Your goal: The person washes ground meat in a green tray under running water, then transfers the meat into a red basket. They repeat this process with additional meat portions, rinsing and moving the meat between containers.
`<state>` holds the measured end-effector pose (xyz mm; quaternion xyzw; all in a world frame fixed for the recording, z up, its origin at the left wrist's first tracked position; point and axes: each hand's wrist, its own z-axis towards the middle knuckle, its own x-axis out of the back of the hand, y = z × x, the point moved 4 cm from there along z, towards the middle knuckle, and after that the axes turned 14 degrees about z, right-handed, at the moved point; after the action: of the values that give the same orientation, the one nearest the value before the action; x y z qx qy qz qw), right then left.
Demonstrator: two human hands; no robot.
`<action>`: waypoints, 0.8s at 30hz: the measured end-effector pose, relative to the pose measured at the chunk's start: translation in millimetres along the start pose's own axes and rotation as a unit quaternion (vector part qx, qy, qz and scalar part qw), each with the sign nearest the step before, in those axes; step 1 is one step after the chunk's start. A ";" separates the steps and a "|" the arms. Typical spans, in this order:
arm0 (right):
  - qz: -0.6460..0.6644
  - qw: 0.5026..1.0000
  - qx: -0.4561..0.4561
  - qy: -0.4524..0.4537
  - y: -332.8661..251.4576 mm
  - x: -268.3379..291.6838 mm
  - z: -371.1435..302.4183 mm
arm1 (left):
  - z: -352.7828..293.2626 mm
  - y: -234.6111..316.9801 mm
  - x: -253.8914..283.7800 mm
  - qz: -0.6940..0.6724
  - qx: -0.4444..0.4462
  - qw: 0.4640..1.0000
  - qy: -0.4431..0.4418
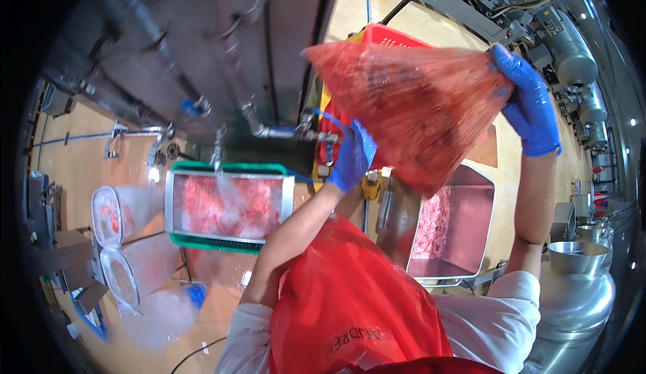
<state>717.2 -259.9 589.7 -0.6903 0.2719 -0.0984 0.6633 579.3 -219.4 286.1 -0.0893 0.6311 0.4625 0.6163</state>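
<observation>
Nearest the camera is the person's red apron (pixel 350 300), with white sleeves either side and both forearms rising away from it. Just beyond, the left hand (pixel 351 155) in a blue glove is closed on the lower left side of a large translucent bag of red minced meat (pixel 410 108); its fingers curl into the plastic, though exactly how much film they pinch is hidden behind the bag. The right hand (pixel 528 98), also gloved in blue, sits farther and higher, pressed shut on the bag's far right corner.

The bag hangs in the air between the two hands, its long axis running from the upper corners down to a point at lower right, tilted so that the point hangs over the steel bin (pixel 447 226) on the right, which already has pink mince lying in it. So the load lies right of the left hand and left of and below the right hand; the left hand is the nearer one and takes the bag's underside.

To the left, a steel tray of mince (pixel 229 206) sits in a green frame under running water, and clear tubs (pixel 121 216) lie on the floor farther left
</observation>
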 end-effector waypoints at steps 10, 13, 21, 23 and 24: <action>-0.022 0.970 -0.200 -0.134 328.2 -97.8 -110.5 | -196.5 121.9 72.7 -0.118 0.159 0.942 0.272; -0.077 0.951 -0.226 -0.195 380.5 -139.1 -136.3 | -227.7 141.3 109.0 0.149 0.115 0.890 0.415; -0.247 0.940 -0.088 -0.219 441.7 -203.9 -136.5 | -265.0 183.6 130.1 0.283 0.067 0.855 0.431; -0.270 0.935 -0.108 -0.202 446.3 -211.4 -135.1 | -267.6 191.1 135.9 0.348 0.060 0.836 0.421; -0.282 0.933 -0.117 -0.192 446.0 -217.3 -134.6 | -267.6 193.9 140.1 0.351 0.072 0.836 0.416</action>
<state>360.2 -253.7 219.9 -0.8168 -0.0568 -0.1141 0.5627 229.4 -233.1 207.2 -0.0008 0.8483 0.5205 0.0969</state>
